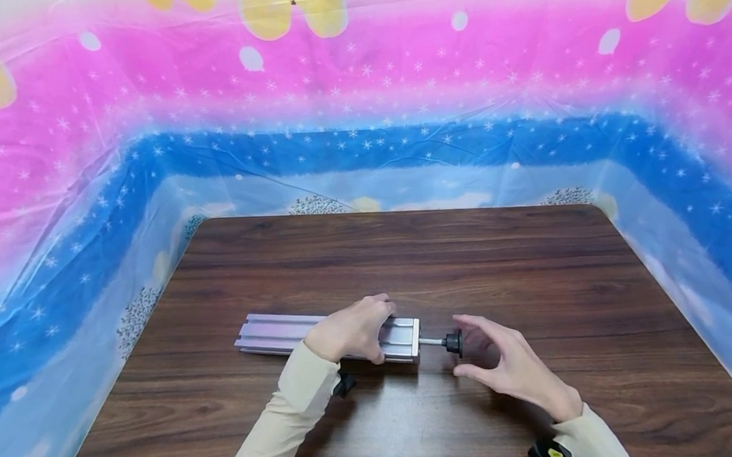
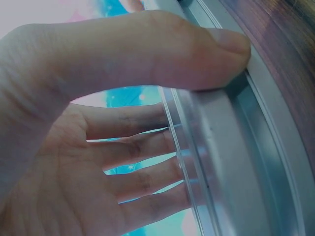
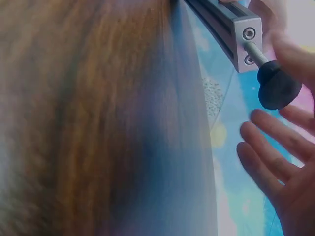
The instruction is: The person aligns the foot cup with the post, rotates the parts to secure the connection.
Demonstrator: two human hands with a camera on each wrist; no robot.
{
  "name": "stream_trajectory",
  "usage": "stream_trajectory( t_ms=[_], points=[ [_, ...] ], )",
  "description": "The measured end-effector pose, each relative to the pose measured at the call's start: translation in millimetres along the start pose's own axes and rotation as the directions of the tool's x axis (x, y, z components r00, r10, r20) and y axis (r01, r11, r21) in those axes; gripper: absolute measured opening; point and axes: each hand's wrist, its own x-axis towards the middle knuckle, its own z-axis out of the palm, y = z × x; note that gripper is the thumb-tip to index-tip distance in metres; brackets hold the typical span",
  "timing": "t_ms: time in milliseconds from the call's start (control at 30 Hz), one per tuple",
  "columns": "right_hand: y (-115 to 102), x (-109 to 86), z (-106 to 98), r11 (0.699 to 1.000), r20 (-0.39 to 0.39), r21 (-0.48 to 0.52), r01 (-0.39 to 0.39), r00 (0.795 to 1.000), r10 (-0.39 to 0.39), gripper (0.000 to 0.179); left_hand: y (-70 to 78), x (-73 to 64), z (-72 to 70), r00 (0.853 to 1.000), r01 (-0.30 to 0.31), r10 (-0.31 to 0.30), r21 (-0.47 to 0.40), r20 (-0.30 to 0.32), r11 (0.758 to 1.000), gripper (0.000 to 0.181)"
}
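A silver aluminium profile (image 1: 278,331) with long grooves lies crosswise on the table. My left hand (image 1: 353,330) grips it near its right end, thumb (image 2: 216,54) on the near grooved side and fingers along the opposite side. Screws hold a flat end plate (image 3: 239,45) on the profile, and a threaded rod (image 1: 431,341) sticks out of it to the right. At the rod's tip sits a black levelling foot (image 3: 278,89) with a round base. Around that foot my right hand (image 1: 519,365) stands with thumb and fingers spread, apparently apart from it.
The dark wood-grain table (image 1: 404,261) has rounded far corners. A pink and blue patterned cloth (image 1: 362,147) hangs behind it and along both sides. Black straps with devices (image 1: 549,452) sit at the wrists.
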Motion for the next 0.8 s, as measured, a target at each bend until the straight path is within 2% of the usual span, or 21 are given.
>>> stream_trajectory(
  t_ms=[67,167,333,600,800],
  points=[
    [-0.2,0.2,1.2,0.999,-0.015,-0.007,0.038,0.999,-0.038,0.073,-0.3,-0.3,0.0,1.0,-0.005,0.005,0.0,-0.003,1.0,0.061],
    [-0.9,1.1,2.5,0.997,-0.04,-0.018,0.069,0.997,-0.069,0.065,-0.8,0.1,0.6,1.0,-0.014,0.015,0.003,-0.009,1.0,0.06],
    [-1.8,2.5,3.1,0.998,-0.063,-0.042,0.052,0.997,-0.055,0.052,-1.1,-0.3,1.7,1.0,-0.005,0.005,0.001,-0.009,1.0,0.061],
    [0.1,2.2,4.1,1.0,-0.036,-0.027,-0.001,0.999,0.0,0.032,-0.4,-0.6,2.3,1.0,0.011,-0.011,0.006,-0.002,1.0,0.062],
    [0.4,3.2,3.6,0.996,0.018,-0.041,-0.079,0.997,0.08,0.009,-0.1,-0.2,3.0,1.0,0.028,-0.028,0.008,0.011,1.0,0.064]
  ],
)
